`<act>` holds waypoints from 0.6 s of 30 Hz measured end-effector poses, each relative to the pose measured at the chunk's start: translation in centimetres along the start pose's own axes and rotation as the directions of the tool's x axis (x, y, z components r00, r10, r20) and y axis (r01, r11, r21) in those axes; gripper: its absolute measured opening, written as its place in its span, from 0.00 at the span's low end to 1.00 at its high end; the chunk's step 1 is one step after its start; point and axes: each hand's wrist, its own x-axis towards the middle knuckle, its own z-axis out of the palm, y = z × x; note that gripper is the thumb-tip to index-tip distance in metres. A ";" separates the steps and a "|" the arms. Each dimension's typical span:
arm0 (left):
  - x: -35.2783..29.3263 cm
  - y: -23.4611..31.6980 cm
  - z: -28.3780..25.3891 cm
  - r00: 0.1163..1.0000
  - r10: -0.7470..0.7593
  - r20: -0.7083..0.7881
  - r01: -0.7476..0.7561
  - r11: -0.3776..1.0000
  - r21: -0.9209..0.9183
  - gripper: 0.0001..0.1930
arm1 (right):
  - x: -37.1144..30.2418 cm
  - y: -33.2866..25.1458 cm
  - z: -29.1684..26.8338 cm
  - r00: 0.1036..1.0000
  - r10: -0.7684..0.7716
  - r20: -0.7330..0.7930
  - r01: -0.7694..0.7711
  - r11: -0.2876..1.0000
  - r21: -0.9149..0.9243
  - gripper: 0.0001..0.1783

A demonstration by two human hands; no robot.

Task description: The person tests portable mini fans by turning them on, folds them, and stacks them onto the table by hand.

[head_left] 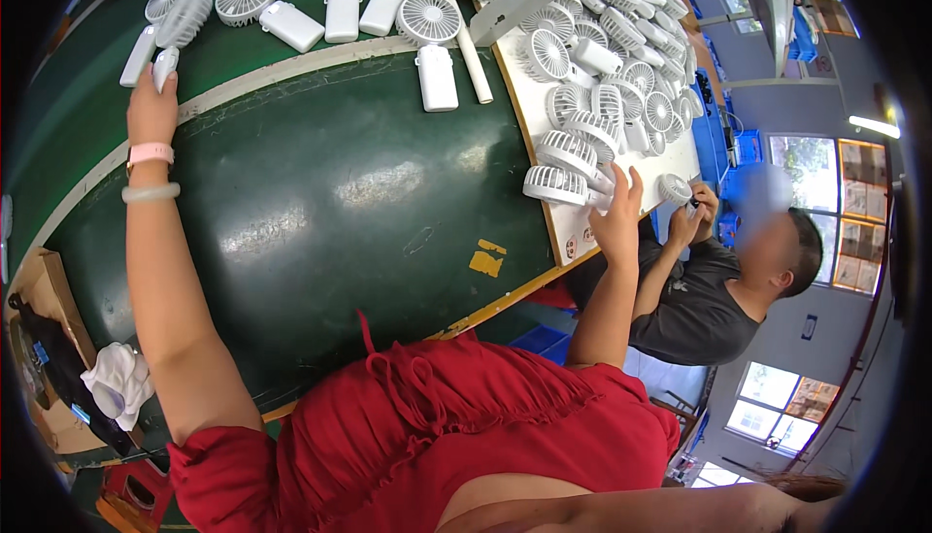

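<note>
My left hand (153, 108) is stretched to the far left, closed around the handle of a white handheld fan (167, 59). That fan's round head is blurred and overlaps another white fan (141, 52) lying on the green table. At the right, my right hand (617, 224) has its thumb and fingers around the handle end of a white handheld fan (553, 184). This fan is the nearest of several stacked at the edge of a pale board (565, 232). Its handle is partly hidden by my fingers.
More white fans (342, 11) lie in a row along the far side of the green table (320, 154). A pale rod (468, 48) lies beside them. A big pile of fans (631, 77) covers the board. At the right, a co-worker (714, 300) handles a fan. White cloth (118, 384) lies lower left.
</note>
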 end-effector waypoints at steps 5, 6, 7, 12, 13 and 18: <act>-7.2 5.5 -4.8 0.878 -0.091 0.469 0.475 0.050 -0.879 0.21 | 0.5 -2.4 -0.2 0.992 -0.055 -0.117 0.040 0.992 -0.123 0.34; -8.4 5.4 -5.6 0.860 -0.046 0.508 0.506 -0.047 -0.861 0.21 | 0.8 -2.8 0.5 0.993 -0.042 -0.112 0.039 0.999 -0.030 0.34; -9.4 5.1 -6.2 0.841 0.005 0.541 0.537 -0.142 -0.832 0.21 | 1.1 -2.6 1.4 0.989 -0.031 -0.147 0.035 0.999 0.029 0.34; -13.8 2.5 -7.0 0.777 0.195 0.599 0.613 -0.455 -0.646 0.21 | 0.9 -2.9 4.4 0.898 -0.099 -0.428 0.091 0.995 -0.038 0.32; -14.3 2.6 -7.2 0.779 0.200 0.595 0.600 -0.516 -0.612 0.21 | 0.7 -3.4 4.5 0.854 -0.126 -0.506 0.060 0.988 -0.145 0.29; -14.0 4.3 -7.6 0.816 0.207 0.539 0.548 -0.574 -0.609 0.23 | 4.5 -15.5 3.6 0.819 -0.327 -0.472 0.418 0.903 0.100 0.22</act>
